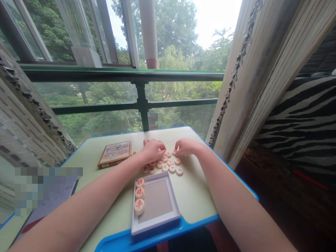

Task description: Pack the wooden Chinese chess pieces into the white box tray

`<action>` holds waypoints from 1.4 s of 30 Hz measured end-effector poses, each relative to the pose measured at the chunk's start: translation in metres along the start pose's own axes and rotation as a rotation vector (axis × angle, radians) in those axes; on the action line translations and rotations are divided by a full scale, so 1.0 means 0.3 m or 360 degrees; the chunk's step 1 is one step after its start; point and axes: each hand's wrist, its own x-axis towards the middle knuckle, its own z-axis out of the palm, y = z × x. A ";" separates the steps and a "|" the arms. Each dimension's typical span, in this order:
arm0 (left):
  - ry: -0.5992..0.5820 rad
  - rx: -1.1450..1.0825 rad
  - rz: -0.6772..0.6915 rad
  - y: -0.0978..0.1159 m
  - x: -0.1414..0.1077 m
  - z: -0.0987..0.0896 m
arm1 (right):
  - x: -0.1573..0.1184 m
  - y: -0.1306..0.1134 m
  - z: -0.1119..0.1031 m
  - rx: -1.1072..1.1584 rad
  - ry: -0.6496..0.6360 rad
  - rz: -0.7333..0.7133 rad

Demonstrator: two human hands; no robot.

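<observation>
Several round wooden Chinese chess pieces with red or dark characters lie loosely grouped on the table. Over the far left of this group is my left hand, its fingers curled; whatever they hold is hidden. At the group's far right edge, my right hand has its thumb and fingertips closed around a red-marked chess piece. Nearer to me stands a shallow white box tray. Along its left wall is a row of three red-marked pieces, apparently stacked.
A brown-edged game box lid with calligraphy lies left of the pieces. The pale folding table has a blue rim. A printed sheet rests at the left. Curtains flank the window and its green railing.
</observation>
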 end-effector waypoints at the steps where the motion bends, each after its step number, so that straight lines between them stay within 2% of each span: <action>1: 0.0013 -0.0030 -0.0027 -0.005 0.003 0.001 | -0.001 -0.001 -0.002 -0.0005 0.0039 0.0000; 6: 0.0034 -0.0158 -0.0081 -0.022 0.015 0.012 | -0.004 -0.013 -0.009 0.0067 0.0219 -0.0085; 13: 0.0030 -0.0140 0.0070 0.003 -0.002 0.004 | -0.003 -0.029 -0.007 0.0116 0.0326 -0.0205; 22: 0.0067 -0.0131 0.0011 0.006 -0.008 0.002 | -0.014 -0.026 -0.014 0.0268 0.0276 -0.0281; 29: 0.0041 -0.0095 -0.0066 -0.008 -0.012 0.012 | -0.015 -0.035 -0.014 0.0193 0.0355 -0.0317; 37: 0.0102 -0.0276 -0.0096 0.012 -0.011 -0.028 | -0.012 -0.026 -0.014 0.0148 0.0416 -0.0336; 42: 0.0141 -0.0324 -0.0068 0.012 -0.017 -0.034 | -0.010 -0.026 -0.008 0.0154 0.0338 -0.0342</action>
